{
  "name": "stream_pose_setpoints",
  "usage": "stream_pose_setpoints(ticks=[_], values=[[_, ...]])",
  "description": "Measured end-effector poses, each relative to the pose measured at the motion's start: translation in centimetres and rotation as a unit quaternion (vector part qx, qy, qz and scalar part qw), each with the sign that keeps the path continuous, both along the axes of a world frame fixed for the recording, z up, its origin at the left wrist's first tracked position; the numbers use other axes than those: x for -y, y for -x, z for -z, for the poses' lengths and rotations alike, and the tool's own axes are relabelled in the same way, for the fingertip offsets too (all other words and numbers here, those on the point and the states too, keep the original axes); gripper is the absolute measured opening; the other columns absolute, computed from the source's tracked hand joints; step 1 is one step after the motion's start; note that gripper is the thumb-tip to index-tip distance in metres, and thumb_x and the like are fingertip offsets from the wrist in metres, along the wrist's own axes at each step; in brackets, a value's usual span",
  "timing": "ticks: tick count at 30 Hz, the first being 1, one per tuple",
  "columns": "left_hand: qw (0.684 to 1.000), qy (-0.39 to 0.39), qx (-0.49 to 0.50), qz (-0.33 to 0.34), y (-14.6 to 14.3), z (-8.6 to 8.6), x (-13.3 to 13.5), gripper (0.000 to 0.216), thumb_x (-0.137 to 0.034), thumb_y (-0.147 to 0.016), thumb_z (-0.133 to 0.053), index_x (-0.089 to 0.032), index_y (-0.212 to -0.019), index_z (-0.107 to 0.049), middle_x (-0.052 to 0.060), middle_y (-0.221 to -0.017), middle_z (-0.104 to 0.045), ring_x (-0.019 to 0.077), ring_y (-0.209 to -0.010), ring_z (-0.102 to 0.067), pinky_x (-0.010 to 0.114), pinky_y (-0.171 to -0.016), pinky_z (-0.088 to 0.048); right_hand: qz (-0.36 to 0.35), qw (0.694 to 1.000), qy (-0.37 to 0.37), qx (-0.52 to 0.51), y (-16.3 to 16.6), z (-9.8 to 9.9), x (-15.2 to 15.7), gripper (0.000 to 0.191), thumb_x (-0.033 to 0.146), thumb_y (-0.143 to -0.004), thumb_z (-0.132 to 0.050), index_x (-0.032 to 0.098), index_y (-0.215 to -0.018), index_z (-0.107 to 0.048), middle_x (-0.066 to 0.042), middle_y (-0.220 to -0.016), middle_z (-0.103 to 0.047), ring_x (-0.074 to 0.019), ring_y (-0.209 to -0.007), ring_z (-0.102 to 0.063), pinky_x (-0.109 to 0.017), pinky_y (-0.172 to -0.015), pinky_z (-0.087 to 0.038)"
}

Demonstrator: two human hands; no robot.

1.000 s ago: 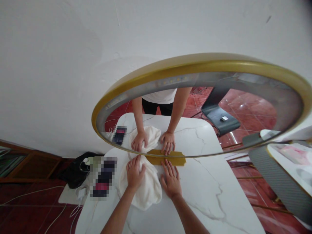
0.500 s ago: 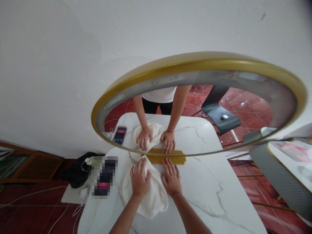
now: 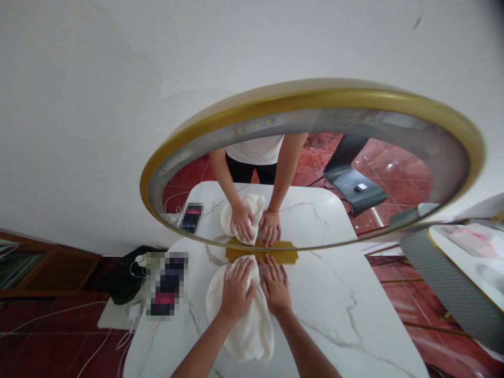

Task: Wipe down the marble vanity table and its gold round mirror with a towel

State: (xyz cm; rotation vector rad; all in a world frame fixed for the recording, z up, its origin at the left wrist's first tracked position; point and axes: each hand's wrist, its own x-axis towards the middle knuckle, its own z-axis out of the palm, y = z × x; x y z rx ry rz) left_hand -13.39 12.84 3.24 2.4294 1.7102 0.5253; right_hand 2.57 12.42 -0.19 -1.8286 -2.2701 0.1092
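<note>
My left hand (image 3: 238,289) presses a rumpled white cloth (image 3: 250,336) against the gold base (image 3: 285,256) of a mirror and the table in front of it. Its fingers curve over the front part of the cloth, and the rest trails back toward me. Beside it, my right hand (image 3: 276,286) lies palm down with fingers stretched out, the fingertips on the front edge of the base. An oval mirror (image 3: 315,210) with a gold rim leans above both hands and reflects them, the cloth and the base.
The hands work on a white marble-patterned table (image 3: 334,325). A blurred-out phone-like device (image 3: 167,286) lies on the left with a cable. Beyond the left edge are a black bag (image 3: 122,275) and a white charger (image 3: 134,312). Another white-topped table (image 3: 472,262) stands on the right.
My left hand has slid to the right, taking the cloth along, so more of the base's left end shows. My right hand has stayed nearly in place. The view has shifted slightly.
</note>
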Motion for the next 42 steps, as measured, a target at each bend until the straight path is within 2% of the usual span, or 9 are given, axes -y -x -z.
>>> stream_pose_setpoints(ticks=[3, 11, 13, 17, 19, 26, 28, 34, 42], values=[[1.0, -0.002, -0.011, -0.001, 0.3, 0.0, -0.1, 0.057, -0.023, -0.084, -0.044, -0.024, -0.14, -0.03, 0.004, -0.142, -0.04, 0.0209, -0.131, -0.034, 0.042, -0.108, -0.02, 0.001, 1.0, 0.001, -0.003, 0.0, 0.0, 0.0, 0.062, 0.024, -0.088, -0.034, 0.027, -0.145, -0.01, 0.0, -0.15, -0.021, -0.0175, -0.137, -0.016, -0.041, -0.111, -0.011], [0.991, -0.026, 0.0, -0.129, 0.4, 0.8, -1.3, 0.055, -0.021, -0.085, -0.043, -0.024, -0.139, -0.034, 0.006, -0.139, -0.043, 0.0236, -0.13, -0.036, 0.046, -0.107, -0.02, 0.007, 1.0, 0.012, -0.006, 0.0, 0.0, 0.0, 0.062, 0.022, -0.088, -0.033, 0.028, -0.145, -0.01, 0.001, -0.15, -0.019, -0.0174, -0.137, -0.016, -0.042, -0.111, -0.009], [0.994, -0.022, -0.002, -0.105, 0.1, 0.7, -1.1, 0.056, -0.02, -0.084, -0.044, -0.024, -0.139, -0.034, 0.005, -0.14, -0.043, 0.0236, -0.13, -0.035, 0.046, -0.108, -0.02, 0.005, 1.0, 0.013, -0.007, 0.0, -0.1, 0.0, 0.062, 0.023, -0.088, -0.033, 0.028, -0.145, -0.009, 0.001, -0.15, -0.019, -0.0177, -0.138, -0.016, -0.043, -0.111, -0.009], [1.0, -0.003, -0.009, 0.023, 0.1, 0.3, -0.4, 0.058, -0.021, -0.082, -0.046, -0.026, -0.139, -0.033, 0.002, -0.141, -0.042, 0.0215, -0.131, -0.034, 0.044, -0.109, -0.019, 0.001, 1.0, 0.008, -0.011, 0.0, -0.2, 0.0, 0.062, 0.025, -0.089, -0.034, 0.027, -0.145, -0.009, 0.0, -0.15, -0.019, -0.0189, -0.138, -0.016, -0.043, -0.111, -0.011], [0.999, 0.003, -0.012, 0.051, 0.3, 0.1, -0.4, 0.059, -0.021, -0.082, -0.046, -0.026, -0.139, -0.032, 0.001, -0.142, -0.041, 0.0208, -0.131, -0.034, 0.043, -0.109, -0.019, 0.001, 1.0, 0.005, -0.013, 0.0, -0.3, 0.0, 0.062, 0.025, -0.088, -0.034, 0.027, -0.145, -0.009, 0.0, -0.15, -0.02, -0.0193, -0.137, -0.017, -0.043, -0.111, -0.011], [0.991, -0.021, 0.007, -0.13, -0.2, 0.2, -0.7, 0.055, -0.019, -0.084, -0.044, -0.023, -0.138, -0.035, 0.006, -0.139, -0.044, 0.0231, -0.129, -0.036, 0.045, -0.107, -0.022, 0.001, 1.0, -0.005, -0.011, 0.0, -0.1, 0.0, 0.061, 0.023, -0.088, -0.033, 0.027, -0.145, -0.011, 0.0, -0.149, -0.022, -0.0178, -0.137, -0.017, -0.042, -0.111, -0.011], [0.992, -0.022, 0.01, -0.123, -0.5, 0.3, -0.3, 0.056, -0.019, -0.083, -0.045, -0.024, -0.138, -0.036, 0.005, -0.139, -0.044, 0.0234, -0.129, -0.036, 0.045, -0.107, -0.022, 0.0, 1.0, -0.005, -0.011, -0.1, -0.1, -0.1, 0.061, 0.024, -0.088, -0.033, 0.027, -0.145, -0.011, 0.0, -0.149, -0.023, -0.0177, -0.137, -0.017, -0.042, -0.111, -0.011], [1.0, -0.003, 0.003, -0.018, -0.5, 0.5, 0.8, 0.057, -0.019, -0.081, -0.046, -0.026, -0.137, -0.037, 0.003, -0.14, -0.043, 0.0209, -0.13, -0.035, 0.043, -0.109, -0.02, -0.002, 1.0, -0.007, -0.013, -0.1, -0.1, 0.0, 0.061, 0.025, -0.089, -0.034, 0.027, -0.145, -0.011, 0.0, -0.149, -0.022, -0.0186, -0.137, -0.017, -0.042, -0.111, -0.01], [0.988, -0.032, 0.027, -0.146, -1.5, 1.1, 0.6, 0.054, -0.021, -0.083, -0.045, -0.021, -0.136, -0.038, 0.007, -0.138, -0.044, 0.0237, -0.129, -0.036, 0.045, -0.107, -0.022, -0.003, 0.999, 0.005, -0.044, -0.2, -0.2, 0.0, 0.058, 0.03, -0.091, -0.035, 0.028, -0.145, -0.013, -0.001, -0.15, -0.021, -0.0179, -0.137, -0.016, -0.042, -0.111, -0.009]])
